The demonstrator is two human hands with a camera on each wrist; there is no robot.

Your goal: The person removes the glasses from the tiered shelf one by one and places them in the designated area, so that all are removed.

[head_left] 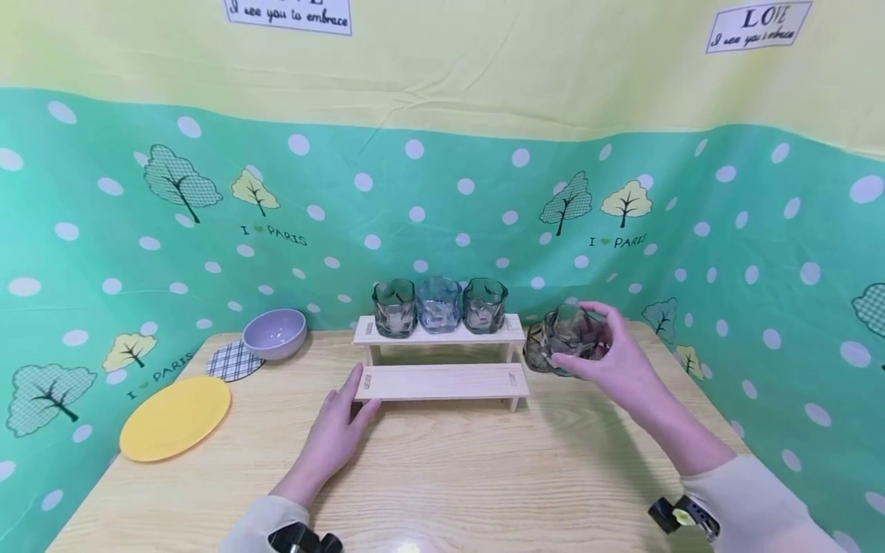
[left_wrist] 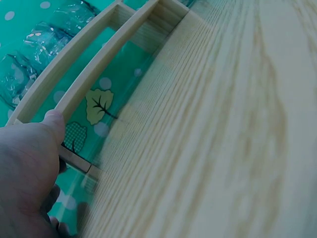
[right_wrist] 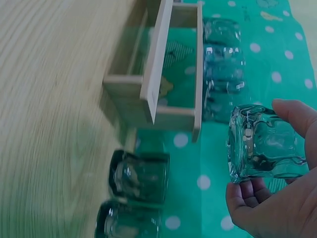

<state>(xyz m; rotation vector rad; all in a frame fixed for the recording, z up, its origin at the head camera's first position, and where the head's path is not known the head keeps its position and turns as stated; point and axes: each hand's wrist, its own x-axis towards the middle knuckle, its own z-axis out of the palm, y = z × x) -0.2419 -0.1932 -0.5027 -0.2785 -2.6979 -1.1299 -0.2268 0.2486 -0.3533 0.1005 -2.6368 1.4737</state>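
Note:
A two-tier wooden rack (head_left: 439,382) stands at the middle of the table. Three faceted drinking glasses line its upper tier: a grey one (head_left: 396,311), a bluish one (head_left: 439,307) and another grey one (head_left: 485,309). My left hand (head_left: 335,430) holds the lower tier's left end, thumb at the front edge. To the right of the rack, my right hand (head_left: 618,365) grips a grey glass (right_wrist: 270,144) between thumb and fingers, raised off the table. The right wrist view has two more glasses on the table, one nearer the rack (right_wrist: 141,176) and one farther (right_wrist: 131,220).
On the left lie a yellow plate (head_left: 176,418) and a checked round mat (head_left: 231,362), with a purple bowl (head_left: 275,336) partly on the mat. A green dotted cloth (head_left: 415,207) hangs behind and beside the wooden table (head_left: 442,468).

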